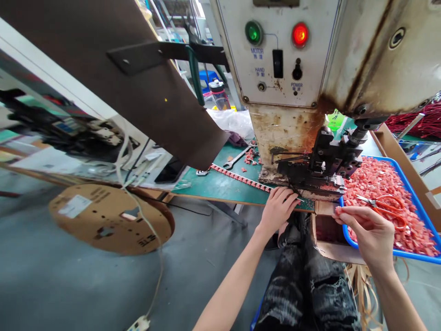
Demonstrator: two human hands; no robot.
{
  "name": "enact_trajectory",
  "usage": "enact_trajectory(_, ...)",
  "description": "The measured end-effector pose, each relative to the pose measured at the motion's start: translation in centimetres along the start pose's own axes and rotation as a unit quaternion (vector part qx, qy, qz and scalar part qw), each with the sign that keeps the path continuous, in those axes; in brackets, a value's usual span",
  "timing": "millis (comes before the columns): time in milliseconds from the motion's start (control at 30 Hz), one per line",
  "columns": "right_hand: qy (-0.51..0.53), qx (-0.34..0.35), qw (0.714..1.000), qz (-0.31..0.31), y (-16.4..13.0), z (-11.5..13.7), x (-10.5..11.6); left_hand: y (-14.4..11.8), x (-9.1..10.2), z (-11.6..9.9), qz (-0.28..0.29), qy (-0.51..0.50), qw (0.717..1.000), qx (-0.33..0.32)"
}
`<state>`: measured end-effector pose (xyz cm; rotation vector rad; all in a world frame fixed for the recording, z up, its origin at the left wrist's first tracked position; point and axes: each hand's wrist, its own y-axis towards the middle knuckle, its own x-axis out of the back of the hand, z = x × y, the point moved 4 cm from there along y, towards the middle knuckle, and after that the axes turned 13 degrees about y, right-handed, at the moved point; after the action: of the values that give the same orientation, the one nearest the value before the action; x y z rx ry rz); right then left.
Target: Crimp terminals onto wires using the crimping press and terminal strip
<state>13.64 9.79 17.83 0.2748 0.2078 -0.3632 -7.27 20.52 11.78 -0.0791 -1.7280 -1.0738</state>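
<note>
A narrow strip of pink pieces point(241, 178) runs along the green table towards the press. My left hand point(279, 206) lies over its near end at the table edge, fingers bent down and closed on it. A thin pale tip pokes out past those fingers; their undersides are hidden. My right hand point(370, 230) pinches a small pink plastic piece point(337, 211) between thumb and fingertips, above an open cardboard box point(333, 252). Just beyond both hands stands the press's dark metal tooling point(319, 161). Beside my right hand, a blue tray point(401, 181) is heaped with pink pieces point(375, 181).
Orange-handled scissors point(391, 207) lie on the heap. A wrench point(237, 156) rests on the green table point(220, 186). The machine's panel point(279, 59) has green and red lamps. A cardboard reel point(110, 219) stands at left, with a cable point(156, 239) hanging past it.
</note>
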Motion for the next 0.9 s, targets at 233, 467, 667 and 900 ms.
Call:
enact_trajectory(233, 0.003, -0.010, 0.998, -0.069, 2.1, -0.9, 0.0, -0.6, 0.2, 0.1, -0.042, -0.003, 0.999, 0.034)
enact_trajectory(467, -0.038, 0.006, 0.994, -0.098, 4.9, -1.6, -1.4, -0.5, 0.2, 0.1, -0.054, 0.005, 0.997, 0.046)
enact_trajectory(667, -0.119, 0.054, 0.986, -0.107, 5.5, -0.7, -1.8, -0.3, 0.5, 0.0, -0.076, 0.015, 0.996, 0.045)
enact_trajectory(900, -0.193, 0.050, 0.979, -0.030, 7.0, 0.1, -1.5, 0.1, 0.8, -0.1, -0.088, 0.015, 0.995, 0.044)
